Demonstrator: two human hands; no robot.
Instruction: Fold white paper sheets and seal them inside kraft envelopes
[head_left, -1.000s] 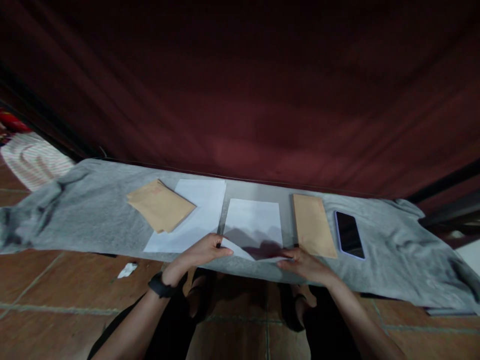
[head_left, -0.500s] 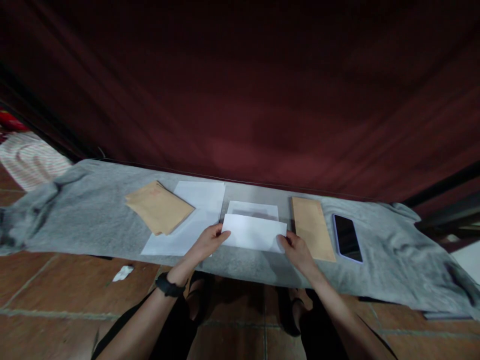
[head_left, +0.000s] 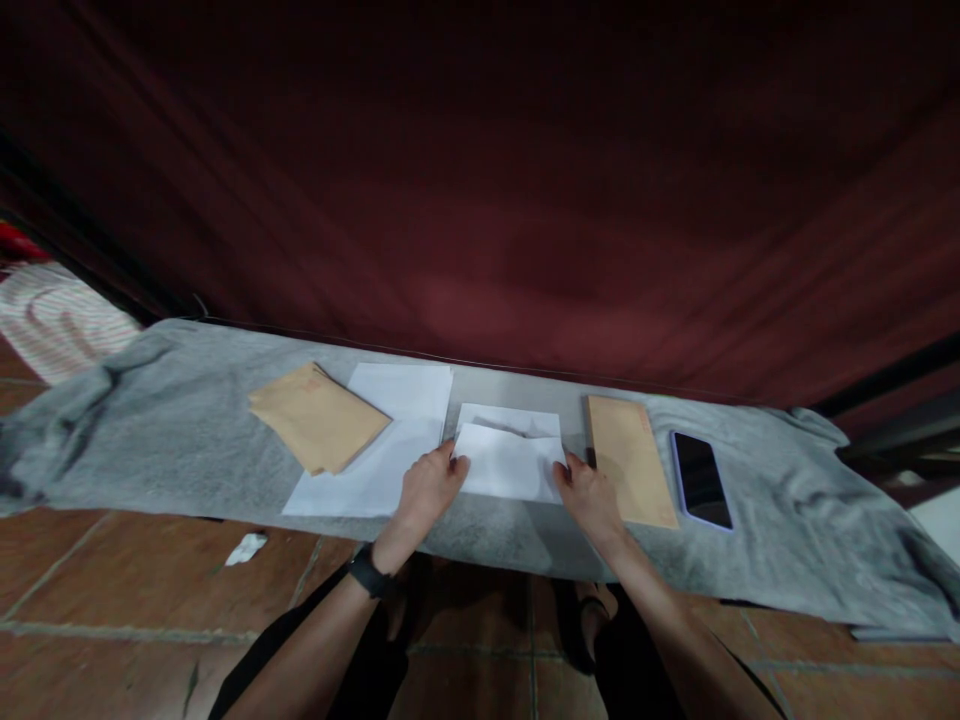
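Observation:
A white sheet of paper lies between my hands, low over the grey cloth. My left hand pinches its left edge, thumb on top. On the opposite edge my right hand is closed the same way. Another piece of white paper shows just behind it, partly covered. Left of my left hand is a stack of white paper, with several brown envelopes fanned over part of it. To the right of my right hand lies a brown envelope stack.
A phone with a purple case lies right of the envelopes. Behind the cloth-covered surface hangs a dark red curtain. A crumpled white scrap is on the tiled floor, and striped fabric is at far left.
My hands have come slightly closer together, and the held sheet now bows a little and sits closer over the paper behind it. The left forearm has shifted right.

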